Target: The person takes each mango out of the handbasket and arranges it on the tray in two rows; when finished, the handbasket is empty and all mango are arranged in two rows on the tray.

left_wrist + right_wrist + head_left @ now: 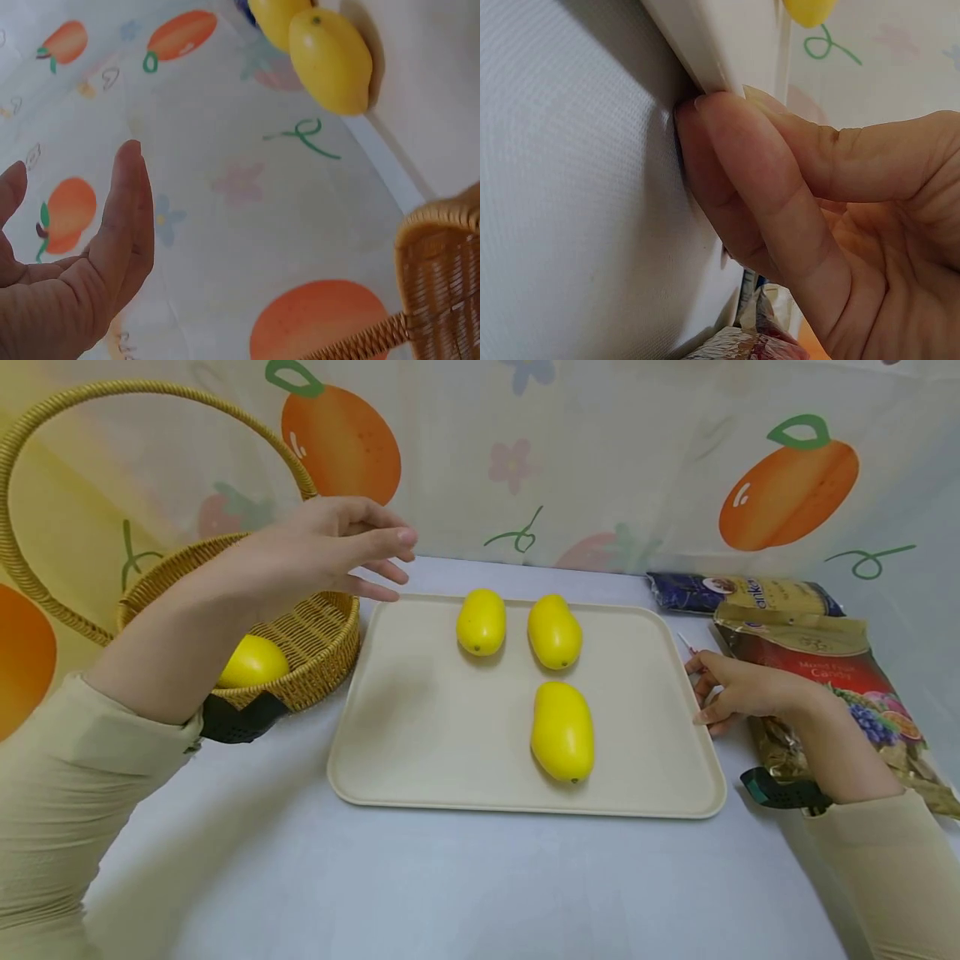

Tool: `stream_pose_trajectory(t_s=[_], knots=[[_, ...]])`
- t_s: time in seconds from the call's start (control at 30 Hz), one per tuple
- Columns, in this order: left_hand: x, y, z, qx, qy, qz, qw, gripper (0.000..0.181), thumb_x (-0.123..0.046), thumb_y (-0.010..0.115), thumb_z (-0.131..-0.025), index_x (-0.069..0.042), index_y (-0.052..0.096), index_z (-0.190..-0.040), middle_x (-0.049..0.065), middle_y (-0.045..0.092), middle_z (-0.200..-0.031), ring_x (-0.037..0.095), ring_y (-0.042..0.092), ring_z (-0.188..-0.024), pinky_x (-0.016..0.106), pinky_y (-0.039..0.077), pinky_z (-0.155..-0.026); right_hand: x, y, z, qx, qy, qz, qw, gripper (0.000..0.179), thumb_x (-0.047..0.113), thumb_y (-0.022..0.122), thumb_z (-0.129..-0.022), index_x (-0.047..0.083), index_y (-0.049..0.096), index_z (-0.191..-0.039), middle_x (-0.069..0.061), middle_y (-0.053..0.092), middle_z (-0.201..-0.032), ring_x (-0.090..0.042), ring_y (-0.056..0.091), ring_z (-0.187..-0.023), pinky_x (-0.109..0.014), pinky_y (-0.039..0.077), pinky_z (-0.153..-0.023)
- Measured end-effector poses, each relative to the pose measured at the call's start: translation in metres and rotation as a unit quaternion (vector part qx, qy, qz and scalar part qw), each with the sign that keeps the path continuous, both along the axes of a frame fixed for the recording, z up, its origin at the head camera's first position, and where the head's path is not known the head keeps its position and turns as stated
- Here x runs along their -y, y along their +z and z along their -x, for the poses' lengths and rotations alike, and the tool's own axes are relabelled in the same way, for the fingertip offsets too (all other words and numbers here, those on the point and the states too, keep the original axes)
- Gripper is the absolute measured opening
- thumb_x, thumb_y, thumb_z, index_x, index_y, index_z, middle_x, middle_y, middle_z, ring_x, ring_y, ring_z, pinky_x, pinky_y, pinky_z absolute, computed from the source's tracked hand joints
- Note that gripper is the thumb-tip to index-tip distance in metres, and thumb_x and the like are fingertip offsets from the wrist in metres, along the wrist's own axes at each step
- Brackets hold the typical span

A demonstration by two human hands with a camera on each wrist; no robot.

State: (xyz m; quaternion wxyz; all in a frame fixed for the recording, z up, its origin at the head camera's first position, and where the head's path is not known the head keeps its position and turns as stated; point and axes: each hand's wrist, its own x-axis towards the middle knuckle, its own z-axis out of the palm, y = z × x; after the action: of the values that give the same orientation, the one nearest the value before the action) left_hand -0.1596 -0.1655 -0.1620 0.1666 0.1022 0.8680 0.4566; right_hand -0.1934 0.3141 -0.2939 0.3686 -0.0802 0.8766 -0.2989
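Note:
My left hand (348,547) is raised above the inner side of the wicker basket (322,652), near the tray's far left corner. Its fingers are loosely spread and hold nothing; the left wrist view shows the same hand (90,262) empty. One yellow lemon-like fruit (255,662) lies in the basket, partly hidden by my forearm. On the beige tray (450,760) are three more: one at the back (482,622), a second beside it (555,632), a third nearer me (562,732). My right hand (738,689) pinches the tray's right rim (697,45) between thumb and fingers.
Right of the tray lie a red candy bag (817,668) and a blue-and-gold packet (750,593). A thin pointed item (686,643) shows just beyond my right hand. The basket's tall handle (150,389) arches up at left. A fruit-printed cloth (600,468) hangs behind.

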Motion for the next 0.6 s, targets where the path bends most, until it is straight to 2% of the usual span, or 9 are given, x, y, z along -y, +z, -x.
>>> stream_pose_trajectory(t_s=[0.1, 0.23, 0.33, 0.47, 0.6], knots=[[0.013, 0.000, 0.007, -0.008, 0.016, 0.014, 0.9997, 0.070, -0.057, 0.055, -0.093, -0.011, 0.042, -0.144, 0.005, 0.053, -0.135, 0.016, 0.062, -0.116, 0.023, 0.057, -0.090, 0.001, 0.001, -0.001, -0.001, 0.001, -0.003, 1.0000, 0.070, 0.006, 0.069, -0.089, -0.002, 0.021, -0.139, -0.015, 0.048, -0.108, -0.014, 0.057, -0.081, -0.026, 0.060, -0.071], [0.033, -0.003, 0.020, -0.013, 0.037, 0.011, 0.9992, 0.073, -0.056, 0.055, -0.093, -0.009, 0.039, -0.145, 0.002, 0.054, -0.132, 0.013, 0.064, -0.111, 0.018, 0.057, -0.086, 0.002, 0.001, -0.001, 0.000, 0.001, -0.007, 1.0000, 0.072, 0.006, 0.069, -0.088, -0.002, 0.020, -0.140, -0.015, 0.047, -0.109, -0.014, 0.056, -0.082, -0.025, 0.060, -0.071], [0.052, -0.005, 0.029, -0.013, 0.055, 0.008, 0.9984, 0.069, -0.055, 0.055, -0.094, -0.009, 0.039, -0.143, -0.001, 0.054, -0.126, 0.012, 0.063, -0.108, 0.015, 0.057, -0.084, 0.002, 0.000, 0.001, 0.000, 0.002, -0.007, 1.0000, 0.071, 0.006, 0.069, -0.089, -0.001, 0.020, -0.140, -0.015, 0.048, -0.108, -0.014, 0.057, -0.081, -0.025, 0.060, -0.071], [0.076, -0.011, 0.041, -0.002, 0.069, 0.017, 0.9975, 0.060, -0.054, 0.052, -0.095, -0.012, 0.039, -0.135, -0.003, 0.051, -0.121, 0.011, 0.059, -0.105, 0.014, 0.056, -0.082, 0.001, -0.001, 0.002, 0.000, 0.003, -0.007, 1.0000, 0.071, 0.006, 0.069, -0.089, -0.001, 0.020, -0.140, -0.015, 0.048, -0.109, -0.014, 0.057, -0.081, -0.026, 0.060, -0.071], [0.096, -0.020, 0.053, 0.016, 0.073, 0.036, 0.9965, 0.066, -0.055, 0.048, -0.097, -0.007, 0.035, -0.139, -0.005, 0.048, -0.120, 0.008, 0.057, -0.101, 0.013, 0.055, -0.081, 0.000, -0.001, 0.003, 0.001, 0.002, -0.004, 1.0000, 0.071, 0.006, 0.069, -0.089, -0.001, 0.020, -0.140, -0.016, 0.048, -0.109, -0.014, 0.057, -0.082, -0.026, 0.060, -0.071]])
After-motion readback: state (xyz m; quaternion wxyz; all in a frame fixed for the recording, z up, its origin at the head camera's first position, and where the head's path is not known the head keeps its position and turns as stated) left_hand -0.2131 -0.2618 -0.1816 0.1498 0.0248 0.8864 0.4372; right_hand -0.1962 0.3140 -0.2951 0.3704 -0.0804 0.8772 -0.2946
